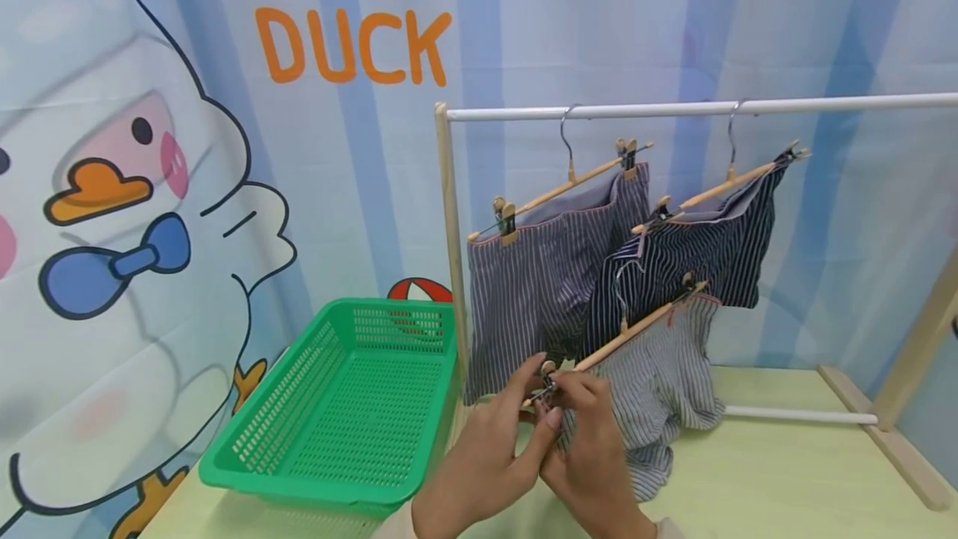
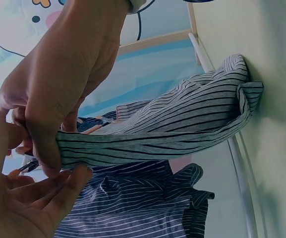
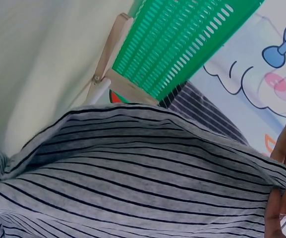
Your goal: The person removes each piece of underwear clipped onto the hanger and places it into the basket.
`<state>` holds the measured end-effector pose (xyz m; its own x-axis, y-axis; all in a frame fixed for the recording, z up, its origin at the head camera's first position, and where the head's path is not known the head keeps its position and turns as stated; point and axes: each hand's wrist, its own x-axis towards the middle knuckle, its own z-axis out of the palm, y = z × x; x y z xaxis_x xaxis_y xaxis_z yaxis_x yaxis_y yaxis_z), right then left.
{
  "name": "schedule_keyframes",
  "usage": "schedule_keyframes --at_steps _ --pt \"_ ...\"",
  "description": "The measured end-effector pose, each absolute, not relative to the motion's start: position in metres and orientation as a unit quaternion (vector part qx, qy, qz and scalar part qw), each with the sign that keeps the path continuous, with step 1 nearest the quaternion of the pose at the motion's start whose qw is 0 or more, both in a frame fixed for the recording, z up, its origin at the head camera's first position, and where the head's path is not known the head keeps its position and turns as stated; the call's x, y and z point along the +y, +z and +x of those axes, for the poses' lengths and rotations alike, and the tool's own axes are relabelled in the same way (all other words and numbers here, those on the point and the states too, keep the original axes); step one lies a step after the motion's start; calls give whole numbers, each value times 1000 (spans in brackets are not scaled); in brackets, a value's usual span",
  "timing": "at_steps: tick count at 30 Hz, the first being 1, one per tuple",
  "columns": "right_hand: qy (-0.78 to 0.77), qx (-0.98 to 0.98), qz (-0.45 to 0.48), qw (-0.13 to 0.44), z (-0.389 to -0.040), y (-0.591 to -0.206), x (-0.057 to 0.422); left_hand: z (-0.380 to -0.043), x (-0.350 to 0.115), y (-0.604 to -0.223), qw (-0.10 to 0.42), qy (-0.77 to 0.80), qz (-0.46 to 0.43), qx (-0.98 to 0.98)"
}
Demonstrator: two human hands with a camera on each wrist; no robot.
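Grey striped shorts (image 1: 651,381) hang from a wooden clip hanger (image 1: 632,331), held in front of the rack with its hook free of the rail. At its near end, my left hand (image 1: 482,452) has thumb and index finger around a hanger clip (image 1: 549,377). Close against it, my right hand (image 1: 591,447) pinches at the same clip, by the waistband corner. Fingers hide part of the clip. In the left wrist view the shorts (image 2: 157,144) stretch from the joined hands. The right wrist view shows the shorts' (image 3: 147,173) open waistband, with fingers at its right end.
Purple-grey striped shorts (image 1: 539,273) and dark striped shorts (image 1: 696,248) hang on clip hangers from a white rail (image 1: 674,109). A green plastic basket (image 1: 217,472) stands left of the rack's wooden post (image 1: 449,215). A duck-printed curtain (image 1: 359,190) hangs behind the pale yellow tabletop (image 1: 793,472).
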<state>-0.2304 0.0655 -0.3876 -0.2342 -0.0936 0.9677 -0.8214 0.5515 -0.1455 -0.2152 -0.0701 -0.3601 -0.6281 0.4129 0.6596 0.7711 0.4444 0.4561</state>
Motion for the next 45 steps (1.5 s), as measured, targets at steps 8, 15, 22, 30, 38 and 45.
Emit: schedule_keyframes --at_steps 8,15,22,30,38,45 --pt "337 -722 319 514 -227 -391 62 -215 -69 -363 252 -372 -359 -818" --pt "322 -725 318 519 -225 -393 58 -215 -68 -363 272 -352 -347 -825" --pt "322 -718 330 521 -226 -396 55 -215 -66 -366 295 -358 -309 -830" --pt "320 -721 352 505 -225 -397 56 -218 -65 -365 312 -364 -297 -826" --pt "306 -732 389 468 -225 -393 59 -221 -71 -363 323 -352 -289 -829" --pt "278 -743 386 471 -228 -388 66 -223 -76 -362 330 -324 -278 -842"
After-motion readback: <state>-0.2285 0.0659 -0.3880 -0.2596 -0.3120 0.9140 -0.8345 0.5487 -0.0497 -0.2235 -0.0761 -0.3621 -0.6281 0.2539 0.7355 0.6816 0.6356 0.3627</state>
